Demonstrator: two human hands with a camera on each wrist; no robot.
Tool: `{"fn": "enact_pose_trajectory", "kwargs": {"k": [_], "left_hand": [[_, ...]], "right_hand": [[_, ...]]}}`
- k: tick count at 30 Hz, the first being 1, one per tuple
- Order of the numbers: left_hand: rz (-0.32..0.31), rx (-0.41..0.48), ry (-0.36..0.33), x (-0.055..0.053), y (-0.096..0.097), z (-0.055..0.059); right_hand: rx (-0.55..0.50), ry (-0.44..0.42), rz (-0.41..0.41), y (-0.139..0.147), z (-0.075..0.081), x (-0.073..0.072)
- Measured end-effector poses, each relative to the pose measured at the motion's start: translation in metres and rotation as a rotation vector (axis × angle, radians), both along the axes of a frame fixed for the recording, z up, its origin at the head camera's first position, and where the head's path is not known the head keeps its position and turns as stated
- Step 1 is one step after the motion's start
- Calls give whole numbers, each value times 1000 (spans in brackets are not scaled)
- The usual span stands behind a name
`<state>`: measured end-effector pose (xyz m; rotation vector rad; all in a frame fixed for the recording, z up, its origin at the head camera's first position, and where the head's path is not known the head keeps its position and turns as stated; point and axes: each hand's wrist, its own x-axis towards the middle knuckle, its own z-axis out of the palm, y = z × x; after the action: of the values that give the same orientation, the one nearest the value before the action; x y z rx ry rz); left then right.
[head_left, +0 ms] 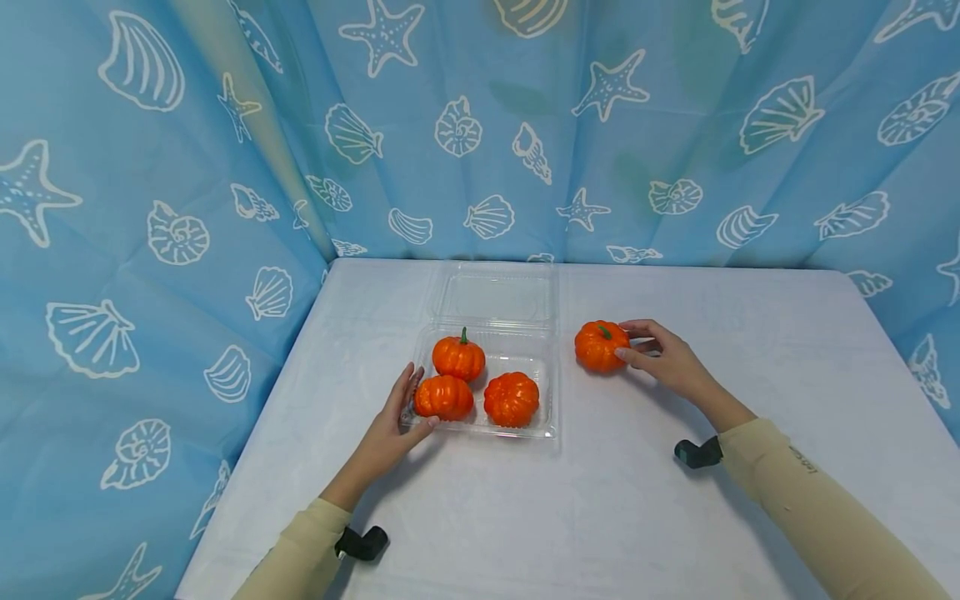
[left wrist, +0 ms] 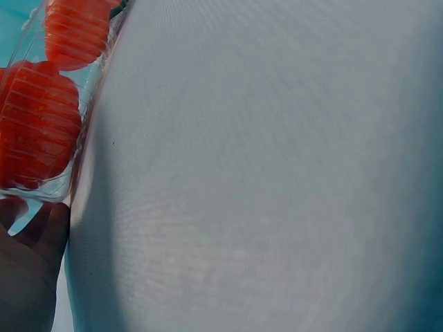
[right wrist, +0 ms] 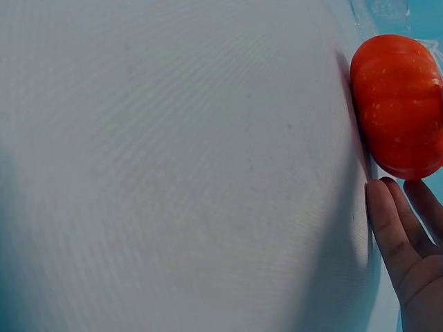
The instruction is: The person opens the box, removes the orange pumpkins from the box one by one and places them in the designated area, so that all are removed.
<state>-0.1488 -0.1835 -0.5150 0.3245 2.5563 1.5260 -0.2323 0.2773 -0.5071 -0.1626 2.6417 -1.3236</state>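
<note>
A clear plastic clamshell box [head_left: 546, 367] lies with its lid [head_left: 497, 296] folded back, away from the person. Inside are three orange toy pumpkins: one with an upright green stem [head_left: 459, 357], one at the front left [head_left: 444, 398] and one at the front right [head_left: 512, 400]. At the box's front left corner rests the left hand [head_left: 390, 429], its fingers along the side and thumb by the front edge. A fourth pumpkin [head_left: 602, 346] sits on the table right of the box. Beside it the right hand [head_left: 663, 357] has extended fingers, with fingertips [right wrist: 377, 190] right at its surface.
White cloth covers the table [head_left: 600, 517]. Behind it and along the left hangs a blue curtain [head_left: 480, 75] with white shell and starfish prints. A dark wrist mount sticks out from each sleeve, on the left [head_left: 363, 543] and on the right [head_left: 697, 452].
</note>
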Motion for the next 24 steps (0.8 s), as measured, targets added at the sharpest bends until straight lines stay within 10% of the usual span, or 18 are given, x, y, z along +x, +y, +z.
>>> {"fn": "enact_pose_trajectory", "kwargs": {"k": [24], "left_hand": [[-3,-3,9,0,-2,-1]], "right_hand": [[-5,245,20,-17,26,7]]}}
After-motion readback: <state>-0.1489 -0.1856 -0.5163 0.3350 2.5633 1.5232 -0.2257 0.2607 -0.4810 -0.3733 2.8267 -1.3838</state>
